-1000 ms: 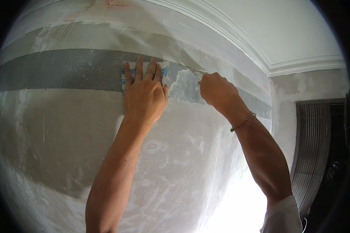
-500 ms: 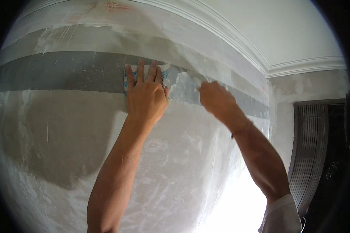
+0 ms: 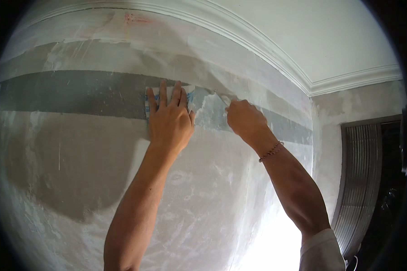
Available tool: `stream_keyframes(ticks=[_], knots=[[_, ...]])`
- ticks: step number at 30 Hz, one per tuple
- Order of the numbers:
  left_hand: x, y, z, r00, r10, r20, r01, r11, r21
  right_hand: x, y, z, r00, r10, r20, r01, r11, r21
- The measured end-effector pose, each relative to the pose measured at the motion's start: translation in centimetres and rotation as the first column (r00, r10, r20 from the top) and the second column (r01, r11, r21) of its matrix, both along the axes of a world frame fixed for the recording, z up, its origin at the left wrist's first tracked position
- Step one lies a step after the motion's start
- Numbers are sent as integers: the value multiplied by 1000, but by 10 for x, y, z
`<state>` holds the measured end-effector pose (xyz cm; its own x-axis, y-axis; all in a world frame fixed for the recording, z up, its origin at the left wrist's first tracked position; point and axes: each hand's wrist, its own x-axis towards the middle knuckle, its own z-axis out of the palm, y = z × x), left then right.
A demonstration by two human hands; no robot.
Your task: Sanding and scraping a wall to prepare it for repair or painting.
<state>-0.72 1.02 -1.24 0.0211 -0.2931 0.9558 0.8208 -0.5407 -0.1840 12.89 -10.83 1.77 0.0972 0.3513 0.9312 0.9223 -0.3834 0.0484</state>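
Just off the view's centre, toward 10 o'clock, the left hand (image 3: 171, 124) lies flat with its fingers spread over a sheet (image 3: 189, 95), white with blue marks, pressing it against the wall (image 3: 199, 194). Its two fingers nearest 1 o'clock sit close together, and the thumb stands apart toward 2 o'clock. The sheet shows past the fingertips and at either side of the fingers; the palm hides the rest.

Toward 2 o'clock of centre, the right hand (image 3: 246, 118) is curled closed around a slim tool (image 3: 221, 97) that points out toward 10 o'clock. Most of its grip is hidden, and whether its tip touches the wall I cannot tell. Between the hands, at 12 o'clock, is a ragged, paler patch (image 3: 207, 110) within a dark grey band (image 3: 108, 94) that crosses the wall from 9 to 3 o'clock, both hands overlapping it.

A braided bracelet (image 3: 271, 152) circles the right wrist, and a light sleeve (image 3: 321, 253) shows between 4 and 5 o'clock. A reddish stain (image 3: 138, 19) marks the wall at 11 o'clock. White moulding (image 3: 276, 54) edges the ceiling (image 3: 343, 36) near 2 o'clock, and a slatted shutter (image 3: 359, 171) stands between 3 and 4 o'clock.
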Motion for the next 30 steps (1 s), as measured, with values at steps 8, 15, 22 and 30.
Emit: stream_keyframes(ticks=[8, 15, 22, 30], knots=[[2, -1, 1, 999, 35, 1, -35, 999, -7, 10, 8, 5, 997, 47, 62, -50, 998, 46], [0, -5, -1, 996, 86, 9, -87, 995, 40, 14, 2, 22, 995, 90, -36, -86, 992, 93], [-8, 6, -3, 985, 169, 20, -168, 985, -22, 87, -39, -53, 949, 232, 214, -289, 913, 288], [111, -27, 20, 986, 160, -45, -166, 958, -232, 123, -94, -190, 717, 516, -469, -365, 851, 379]])
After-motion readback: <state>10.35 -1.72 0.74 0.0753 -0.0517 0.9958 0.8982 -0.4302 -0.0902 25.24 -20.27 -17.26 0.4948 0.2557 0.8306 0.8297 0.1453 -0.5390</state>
